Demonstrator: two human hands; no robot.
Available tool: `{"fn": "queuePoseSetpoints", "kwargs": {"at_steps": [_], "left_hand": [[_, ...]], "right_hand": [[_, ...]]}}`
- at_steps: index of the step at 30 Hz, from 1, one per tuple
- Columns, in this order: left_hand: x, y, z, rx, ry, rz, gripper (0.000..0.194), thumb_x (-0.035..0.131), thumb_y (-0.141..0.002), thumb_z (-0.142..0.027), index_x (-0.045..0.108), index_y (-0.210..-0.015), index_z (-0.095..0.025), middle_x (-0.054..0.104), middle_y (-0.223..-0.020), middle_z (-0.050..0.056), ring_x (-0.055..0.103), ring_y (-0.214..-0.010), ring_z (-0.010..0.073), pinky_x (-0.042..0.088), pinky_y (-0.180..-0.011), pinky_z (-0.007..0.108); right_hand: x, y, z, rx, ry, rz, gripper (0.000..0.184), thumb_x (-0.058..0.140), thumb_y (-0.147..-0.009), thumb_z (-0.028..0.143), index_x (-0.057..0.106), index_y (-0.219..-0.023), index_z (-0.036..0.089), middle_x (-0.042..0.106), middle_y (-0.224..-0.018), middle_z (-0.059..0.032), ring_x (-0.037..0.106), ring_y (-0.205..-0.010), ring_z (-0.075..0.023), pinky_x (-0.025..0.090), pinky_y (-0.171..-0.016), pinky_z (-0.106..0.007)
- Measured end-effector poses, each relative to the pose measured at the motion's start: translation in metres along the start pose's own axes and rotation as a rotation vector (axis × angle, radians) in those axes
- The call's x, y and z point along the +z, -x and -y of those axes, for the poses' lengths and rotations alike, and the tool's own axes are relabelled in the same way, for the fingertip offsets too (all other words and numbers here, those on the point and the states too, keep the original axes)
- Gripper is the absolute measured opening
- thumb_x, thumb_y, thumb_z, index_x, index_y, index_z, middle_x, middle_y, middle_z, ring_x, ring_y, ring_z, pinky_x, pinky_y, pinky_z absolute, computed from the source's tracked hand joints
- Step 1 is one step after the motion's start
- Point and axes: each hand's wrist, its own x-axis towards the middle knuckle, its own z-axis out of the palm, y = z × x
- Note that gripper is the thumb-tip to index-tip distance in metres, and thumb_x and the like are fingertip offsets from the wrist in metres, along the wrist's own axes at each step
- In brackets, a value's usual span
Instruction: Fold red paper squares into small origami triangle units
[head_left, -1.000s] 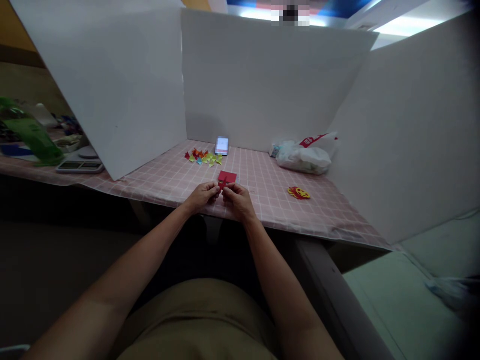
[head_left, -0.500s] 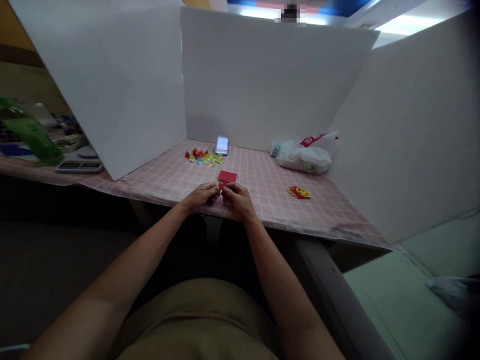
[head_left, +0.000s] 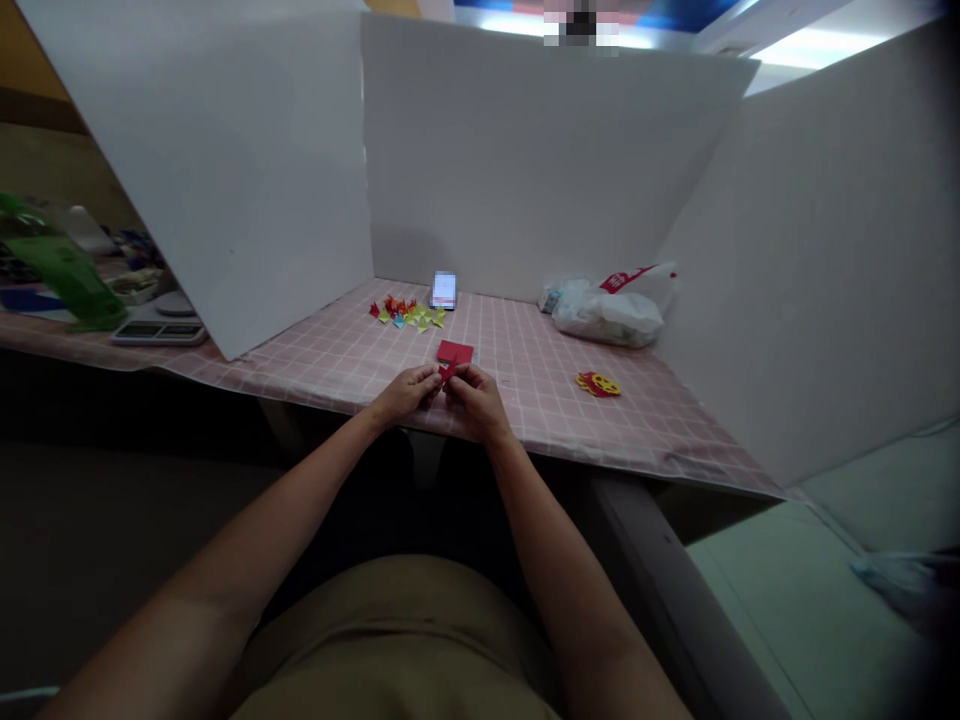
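Between my two hands is a small piece of folded red paper (head_left: pixel 448 371), pinched from both sides just above the table's front edge. My left hand (head_left: pixel 411 391) is closed with thumb and fingertips on its left side. From the right, my right hand (head_left: pixel 478 397) grips it the same way, the fingers bent. Right behind the hands lies a flat stack of red paper squares (head_left: pixel 455 351). Farther back on the left, several small folded paper pieces (head_left: pixel 409 314) in red, orange, yellow and blue sit in a cluster. My fingers partly cover the held paper.
A phone (head_left: pixel 444 290) leans upright at the back. To the right lie yellow and red cut-out shapes (head_left: pixel 598 384), with a white plastic bag (head_left: pixel 611 318) behind. White panels (head_left: pixel 540 170) enclose the checked table (head_left: pixel 525 350). Outside the left panel are a scale (head_left: pixel 159 330) and a green bottle (head_left: pixel 64 270).
The red paper has turned slightly between my fingers, and a narrow point now sticks up from it. Both hands stay in nearly the same place.
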Motion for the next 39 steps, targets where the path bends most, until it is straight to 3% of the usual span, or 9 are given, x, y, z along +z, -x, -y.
{"fn": "queuePoseSetpoints", "kwargs": {"at_steps": [11,18,23,30,39], "left_hand": [[0.004,-0.001,-0.002,0.062,-0.103,-0.070,0.029,0.061,-0.085,-0.044,0.058,-0.071,-0.018,0.051,-0.060,-0.003,0.045,-0.054,0.0113,0.036,-0.052,0.023],[0.012,0.001,0.006,0.122,-0.091,-0.293,0.016,0.065,-0.081,-0.033,0.061,-0.087,-0.018,0.061,-0.077,-0.001,0.056,-0.063,0.0130,0.046,-0.062,0.025],[0.013,0.004,0.002,0.133,-0.081,-0.300,0.021,0.069,-0.079,-0.035,0.065,-0.088,-0.016,0.066,-0.082,0.002,0.063,-0.075,0.0166,0.050,-0.070,0.027],[0.015,0.004,0.004,0.139,-0.067,-0.347,0.016,0.063,-0.081,-0.030,0.063,-0.089,-0.017,0.066,-0.080,0.002,0.063,-0.072,0.0155,0.051,-0.067,0.027],[0.016,0.005,0.006,0.166,-0.068,-0.349,0.014,0.065,-0.078,-0.026,0.064,-0.089,-0.017,0.067,-0.080,0.001,0.063,-0.072,0.0154,0.049,-0.069,0.027]], "right_hand": [[0.003,0.000,0.001,-0.024,0.087,-0.053,0.014,0.064,-0.068,0.034,0.063,-0.072,0.021,0.056,-0.059,0.0040,0.046,-0.051,-0.0108,0.038,-0.052,-0.026],[0.003,-0.003,-0.007,-0.097,0.210,-0.103,0.011,0.062,-0.071,0.032,0.059,-0.066,0.022,0.056,-0.059,0.0030,0.048,-0.054,-0.0128,0.037,-0.054,-0.026],[0.003,-0.003,-0.008,-0.162,0.298,-0.094,0.012,0.064,-0.072,0.030,0.060,-0.065,0.022,0.058,-0.063,0.0015,0.050,-0.062,-0.0148,0.038,-0.060,-0.028],[0.004,-0.001,-0.006,-0.185,0.355,-0.048,0.010,0.059,-0.076,0.027,0.063,-0.068,0.022,0.061,-0.066,0.0001,0.051,-0.063,-0.0157,0.039,-0.060,-0.028],[0.004,-0.003,-0.010,-0.219,0.378,-0.103,0.006,0.061,-0.075,0.025,0.058,-0.071,0.021,0.058,-0.065,0.0021,0.053,-0.062,-0.0153,0.041,-0.060,-0.027]]}}
